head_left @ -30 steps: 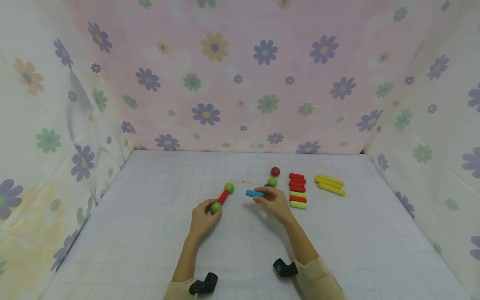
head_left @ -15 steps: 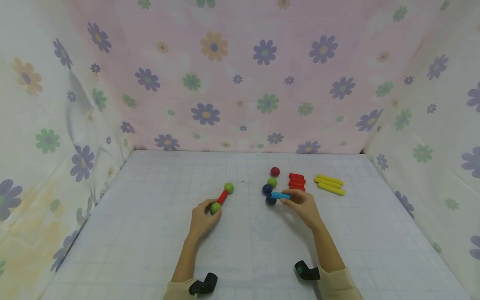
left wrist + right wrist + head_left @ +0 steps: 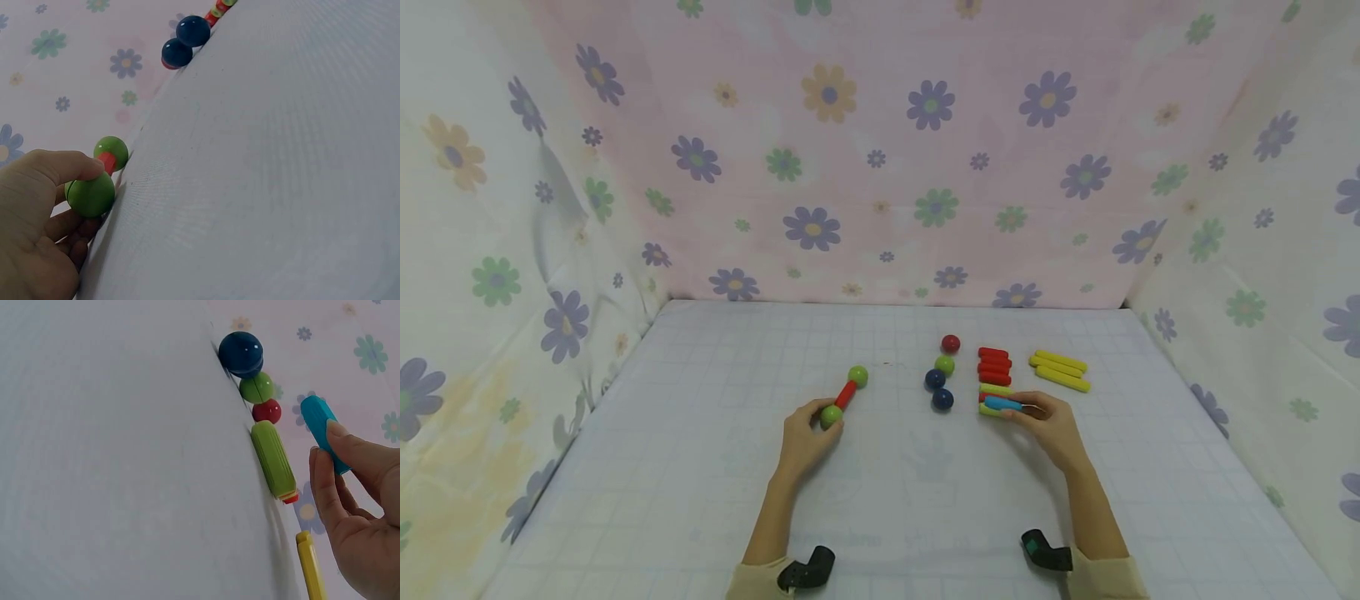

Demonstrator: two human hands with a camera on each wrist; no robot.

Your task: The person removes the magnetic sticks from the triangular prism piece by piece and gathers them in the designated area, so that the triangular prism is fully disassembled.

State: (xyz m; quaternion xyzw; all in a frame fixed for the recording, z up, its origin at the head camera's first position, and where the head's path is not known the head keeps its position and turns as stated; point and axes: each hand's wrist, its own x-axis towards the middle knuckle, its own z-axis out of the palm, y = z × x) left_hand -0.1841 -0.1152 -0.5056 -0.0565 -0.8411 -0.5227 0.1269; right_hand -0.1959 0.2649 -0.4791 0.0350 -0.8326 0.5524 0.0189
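Observation:
My left hand (image 3: 803, 440) grips the near green ball (image 3: 831, 416) of a small piece on the table. A short red rod (image 3: 846, 394) joins that ball to a second green ball (image 3: 858, 376). In the right wrist view, my right hand (image 3: 369, 500) pinches a short blue rod (image 3: 322, 428) between thumb and fingers. The blue rod appears raised above the table. In the head view, it overlaps the near end of a row of short red rods (image 3: 995, 367) and light-green rods (image 3: 995, 389), partly covering them.
Two dark blue balls (image 3: 942, 400) lie left of the rod row, with a loose green ball (image 3: 944, 365) and a red ball (image 3: 951, 343) behind them. Several longer yellow rods (image 3: 1062, 379) lie farther right. A flowered cloth (image 3: 887, 183) hangs behind the white table surface (image 3: 737, 367).
My right hand has carried the blue rod rightward, from left of the dark blue balls to over the near end of the short-rod row. The left hand stays on the green ball.

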